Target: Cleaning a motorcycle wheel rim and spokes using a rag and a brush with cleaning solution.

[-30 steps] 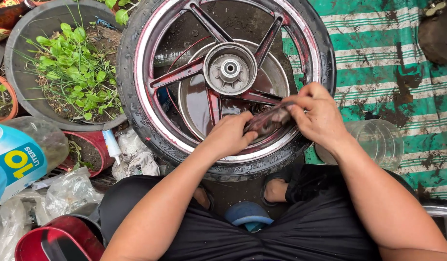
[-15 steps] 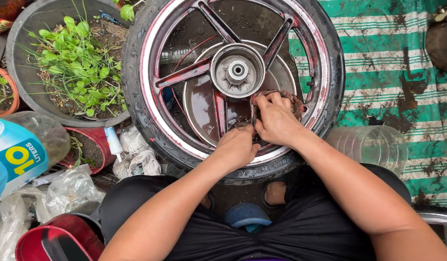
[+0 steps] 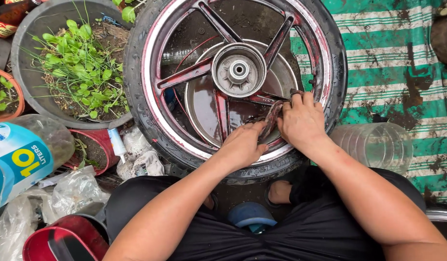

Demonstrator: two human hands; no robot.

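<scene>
A motorcycle wheel (image 3: pixel 156 116) with a black tyre and a red-stained spoked rim lies flat in front of me, its grey hub (image 3: pixel 238 70) in the middle. Under the spokes sits a round basin of dark reddish water (image 3: pixel 204 104). My left hand (image 3: pixel 243 145) and my right hand (image 3: pixel 303 123) rest on the near side of the rim. Between them they grip a dark, wet rag (image 3: pixel 271 118), which is pressed against a spoke near the rim's edge.
A dark tub of green plants (image 3: pixel 73 63) stands at the left, with a small terracotta pot (image 3: pixel 6 96) beside it. A large clear water jug (image 3: pixel 25 154), plastic bags and a red helmet (image 3: pixel 64 239) lie at lower left. A clear plastic container (image 3: pixel 378 145) rests on the green striped tarp (image 3: pixel 402 63) at right.
Both hands with the rag have moved from above the near rim down onto the spoke and rim, then slid a little to the right. The view has shifted closer to the wheel.
</scene>
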